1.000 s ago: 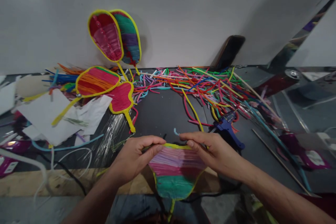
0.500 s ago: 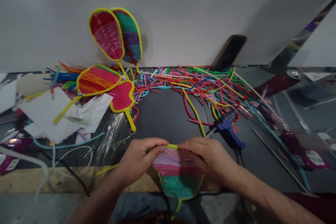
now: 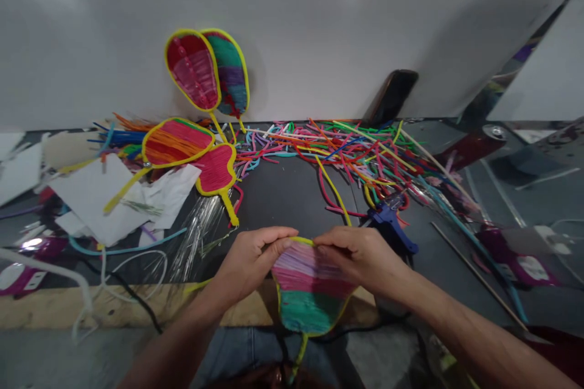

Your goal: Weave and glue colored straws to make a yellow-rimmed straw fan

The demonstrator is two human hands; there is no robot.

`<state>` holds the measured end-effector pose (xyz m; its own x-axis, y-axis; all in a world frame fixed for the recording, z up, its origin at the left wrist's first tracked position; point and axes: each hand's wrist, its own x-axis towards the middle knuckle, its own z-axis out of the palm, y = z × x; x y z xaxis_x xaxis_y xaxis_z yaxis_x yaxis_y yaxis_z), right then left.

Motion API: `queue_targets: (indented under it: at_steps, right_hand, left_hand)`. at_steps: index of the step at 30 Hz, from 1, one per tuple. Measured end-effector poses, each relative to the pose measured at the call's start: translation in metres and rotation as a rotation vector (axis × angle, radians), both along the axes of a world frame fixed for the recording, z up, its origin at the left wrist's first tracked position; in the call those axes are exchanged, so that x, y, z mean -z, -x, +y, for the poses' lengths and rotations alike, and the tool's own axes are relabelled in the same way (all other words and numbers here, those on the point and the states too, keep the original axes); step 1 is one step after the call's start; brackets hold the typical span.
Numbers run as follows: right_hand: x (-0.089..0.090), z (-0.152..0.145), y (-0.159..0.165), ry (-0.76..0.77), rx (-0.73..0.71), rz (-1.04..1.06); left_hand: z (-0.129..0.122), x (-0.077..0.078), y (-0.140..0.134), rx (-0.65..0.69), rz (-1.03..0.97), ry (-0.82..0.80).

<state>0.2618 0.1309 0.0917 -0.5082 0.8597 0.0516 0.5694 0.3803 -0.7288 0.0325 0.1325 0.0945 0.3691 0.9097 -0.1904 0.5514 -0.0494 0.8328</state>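
Between my hands is a small hand fan with a fuzzy yellow pipe-cleaner rim and bands of lilac, pink and green. It is tilted over the table's near edge, and its twisted yellow handle points down towards me. My left hand pinches the top rim at the left with thumb and forefinger. At the right, my right hand is closed on the same rim, its fingers covering part of the lilac and pink bands. A short stretch of yellow rim shows between the fingertips.
Two finished-looking fans lean on the back wall; an orange-red fan and a pink fan lie left. Loose pipe cleaners spread along the back. A blue glue gun, a phone and a stick are right.
The camera view has shifted slightly. Both hands still grip the fan's top rim, and the fan sits a little higher in view, with slightly more rim showing between the fingers.
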Motion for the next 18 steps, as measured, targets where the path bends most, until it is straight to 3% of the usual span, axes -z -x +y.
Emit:
queue_targets:
  at_steps: [8, 13, 18]
  right_hand:
    - [0.006, -0.011, -0.006, 0.071, 0.126, 0.109]
    - [0.006, -0.015, -0.005, 0.084, 0.128, 0.161]
    - [0.001, -0.015, -0.005, 0.046, 0.16, 0.24]
  left_hand:
    - [-0.028, 0.006, 0.004, -0.14, -0.059, -0.018]
    - [-0.043, 0.014, -0.004, -0.225, -0.172, 0.0]
    - [-0.043, 0.012, -0.014, -0.305, -0.251, -0.111]
